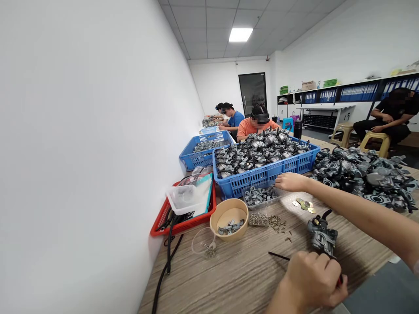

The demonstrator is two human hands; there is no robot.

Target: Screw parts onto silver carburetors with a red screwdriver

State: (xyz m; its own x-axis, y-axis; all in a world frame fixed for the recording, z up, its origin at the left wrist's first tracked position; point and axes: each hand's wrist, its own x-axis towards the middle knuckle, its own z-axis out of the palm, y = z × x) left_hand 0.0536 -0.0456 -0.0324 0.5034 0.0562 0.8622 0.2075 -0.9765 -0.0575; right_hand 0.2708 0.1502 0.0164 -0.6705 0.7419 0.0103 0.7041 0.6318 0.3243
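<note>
My left hand point(310, 279) is closed around a screwdriver; its thin dark shaft point(278, 255) sticks out to the left, and a bit of red handle shows by the thumb. Just beyond that hand a single carburetor point(322, 235) sits on the table; I cannot tell whether the fingers touch it. My right hand point(290, 181) reaches forward to the right edge of a clear plastic tray point(262, 203) of small grey metal parts. Its fingers are curled together, and what they hold, if anything, is hidden. Several brass-coloured discs point(304, 205) lie below the right forearm.
A blue crate point(265, 172) heaped with carburetors stands behind the tray, with a carburetor pile point(369, 179) to the right. Loose screws point(276, 222), a round tan bowl point(229, 218), a clear cup point(204, 244) and a red basket point(183, 226) are leftward. Other people sit farther back.
</note>
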